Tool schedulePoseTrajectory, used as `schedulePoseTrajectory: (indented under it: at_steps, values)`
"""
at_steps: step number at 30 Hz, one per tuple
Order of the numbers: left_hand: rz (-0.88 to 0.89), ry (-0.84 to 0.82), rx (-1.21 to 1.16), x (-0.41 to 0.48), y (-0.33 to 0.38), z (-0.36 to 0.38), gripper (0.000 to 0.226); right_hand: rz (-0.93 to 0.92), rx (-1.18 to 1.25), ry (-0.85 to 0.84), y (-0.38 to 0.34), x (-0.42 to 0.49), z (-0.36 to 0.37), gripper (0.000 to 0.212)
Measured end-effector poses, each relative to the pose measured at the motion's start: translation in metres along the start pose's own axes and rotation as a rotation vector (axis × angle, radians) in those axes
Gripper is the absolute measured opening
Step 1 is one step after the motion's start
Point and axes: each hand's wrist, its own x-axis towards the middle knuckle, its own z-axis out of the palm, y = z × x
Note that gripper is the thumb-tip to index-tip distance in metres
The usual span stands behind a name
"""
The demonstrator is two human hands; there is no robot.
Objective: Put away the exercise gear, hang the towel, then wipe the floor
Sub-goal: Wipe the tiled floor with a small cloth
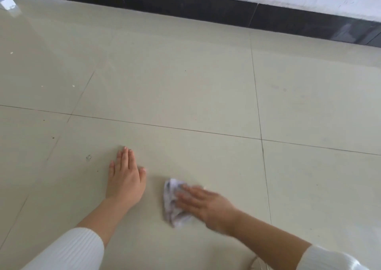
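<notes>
A crumpled white and grey cloth (172,202) lies on the pale tiled floor (185,84) near the bottom middle. My right hand (206,205) presses flat on the cloth's right part, fingers pointing left, and is blurred. My left hand (125,176) rests flat on the floor to the left of the cloth, fingers together and pointing away from me, holding nothing. Both arms wear white ribbed sleeves pushed up the forearms.
A black skirting board (185,3) runs along a white wall at the top. A white object (7,2) sits at the far left edge. Small crumbs and specks (73,86) dot the left tiles. A curved pale thing shows at the bottom right edge.
</notes>
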Motion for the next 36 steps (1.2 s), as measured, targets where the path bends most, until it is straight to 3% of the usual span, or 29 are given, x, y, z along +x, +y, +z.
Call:
schedulePoseTrajectory:
  at_steps: [2, 4, 6, 8, 10, 17, 20, 24, 26, 29, 31, 33, 36]
  values:
    - [0.003, -0.001, 0.009, -0.003, 0.0, 0.0, 0.066, 0.247, 0.07, 0.115, 0.037, -0.011, -0.007, 0.081]
    - [-0.002, -0.006, 0.0, -0.003, 0.001, 0.0, 0.066, 0.698, 0.199, 0.249, 0.074, -0.03, -0.016, 0.09]
    - [-0.006, -0.012, 0.005, -0.002, 0.003, -0.001, 0.066, 1.094, 0.307, 0.23, 0.092, -0.051, -0.032, 0.08]
    - [-0.013, -0.019, 0.007, -0.002, 0.005, -0.001, 0.066, 1.236, 0.291, 0.164, 0.092, -0.066, -0.034, 0.075]
    - [-0.019, -0.011, -0.003, -0.002, 0.006, 0.0, 0.066, 1.101, 0.246, 0.165, 0.072, -0.063, -0.024, 0.08]
    - [-0.014, -0.029, -0.021, -0.001, 0.011, -0.003, 0.065, 0.15, 0.155, -0.019, -0.034, -0.012, 0.005, 0.072]
    - [0.04, -0.046, -0.035, -0.005, 0.01, -0.004, 0.064, -0.058, 0.145, -0.131, -0.03, 0.008, 0.003, 0.068]
    - [0.158, -0.016, -0.033, -0.011, 0.004, -0.001, 0.062, 0.024, 0.084, -0.106, 0.004, 0.021, -0.015, 0.082]
    - [0.175, -0.032, -0.035, -0.012, 0.002, -0.001, 0.064, 0.131, 0.181, -0.064, 0.014, 0.022, -0.025, 0.074]
    - [0.242, -0.063, -0.075, -0.013, 0.007, 0.0, 0.085, 0.453, 0.575, 0.153, 0.017, 0.027, -0.042, 0.048]
    - [0.302, -0.096, -0.095, -0.016, 0.015, 0.0, 0.091, 0.737, 0.715, 0.317, 0.026, 0.027, -0.046, 0.039]
    - [0.353, -0.142, -0.09, -0.021, 0.025, 0.0, 0.095, 0.842, 0.595, 0.278, 0.034, 0.024, -0.045, 0.035]
    - [0.363, -0.179, -0.05, -0.024, 0.037, 0.004, 0.102, 0.804, 0.473, 0.056, 0.031, 0.021, -0.039, 0.05]
